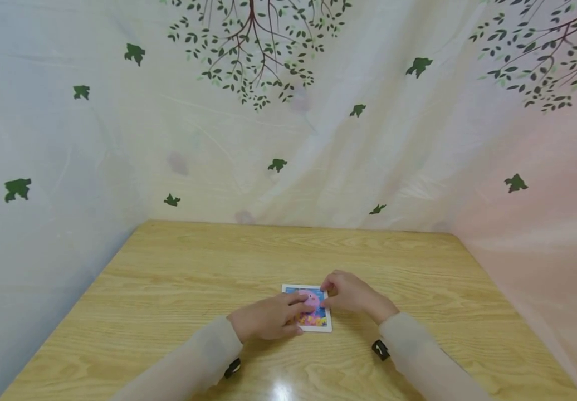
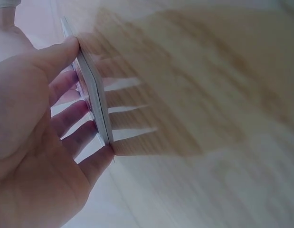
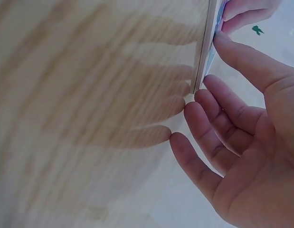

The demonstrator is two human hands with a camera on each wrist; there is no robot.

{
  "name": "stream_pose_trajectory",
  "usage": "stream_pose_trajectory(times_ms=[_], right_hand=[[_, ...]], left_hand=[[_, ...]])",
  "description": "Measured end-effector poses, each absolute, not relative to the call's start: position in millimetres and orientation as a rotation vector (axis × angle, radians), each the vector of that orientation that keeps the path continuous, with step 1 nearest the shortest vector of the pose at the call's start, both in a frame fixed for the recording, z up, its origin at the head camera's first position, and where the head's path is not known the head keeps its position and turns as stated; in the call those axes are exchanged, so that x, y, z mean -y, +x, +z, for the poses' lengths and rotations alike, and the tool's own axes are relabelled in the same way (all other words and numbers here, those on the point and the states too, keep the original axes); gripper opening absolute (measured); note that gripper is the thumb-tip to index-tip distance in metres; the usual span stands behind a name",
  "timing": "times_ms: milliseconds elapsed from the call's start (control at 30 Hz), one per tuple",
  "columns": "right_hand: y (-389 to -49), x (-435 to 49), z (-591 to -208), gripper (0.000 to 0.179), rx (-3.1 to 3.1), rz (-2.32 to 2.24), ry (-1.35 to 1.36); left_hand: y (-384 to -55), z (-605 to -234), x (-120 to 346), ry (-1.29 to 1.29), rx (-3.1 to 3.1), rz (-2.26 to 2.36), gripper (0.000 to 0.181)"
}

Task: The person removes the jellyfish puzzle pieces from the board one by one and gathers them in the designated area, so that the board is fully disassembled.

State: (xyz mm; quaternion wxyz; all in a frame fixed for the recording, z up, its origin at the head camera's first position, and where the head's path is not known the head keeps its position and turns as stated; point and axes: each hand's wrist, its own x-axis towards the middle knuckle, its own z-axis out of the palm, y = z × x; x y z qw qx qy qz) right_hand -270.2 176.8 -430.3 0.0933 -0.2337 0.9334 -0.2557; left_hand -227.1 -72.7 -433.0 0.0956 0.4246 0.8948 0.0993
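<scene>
In the head view a small picture board (image 1: 321, 328) with a white border lies flat on the table, its picture a pink cartoon creature over blue, with yellow and pink at the bottom. From the side, its edge (image 2: 93, 90) looks layered. The left hand (image 1: 273, 317) rests across the left part, fingers spread over the face and thumb by the near edge. At the upper right corner the right hand (image 1: 351, 292) pinches the board's edge, fingers curved. In the right wrist view the right hand (image 3: 246, 123) has its thumb on the face and other fingertips touching the table.
The wood-grain table (image 1: 193, 262) has a glossy top that mirrors the fingers. A pale cloth (image 1: 218, 139) printed with leaves and branches hangs behind and on both sides of it. Black wrist devices (image 1: 381, 350) show below both sleeves.
</scene>
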Motion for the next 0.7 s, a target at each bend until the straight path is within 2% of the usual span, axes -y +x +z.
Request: stream_pose_trajectory(times_ms=[700], right_hand=[[-287.5, -177.2, -429.5, 0.029, -2.608, -0.852, -0.634]], left_hand=[[-225.5, -427.2, 70.7, 1.254, -2.641, 0.298, 0.056]])
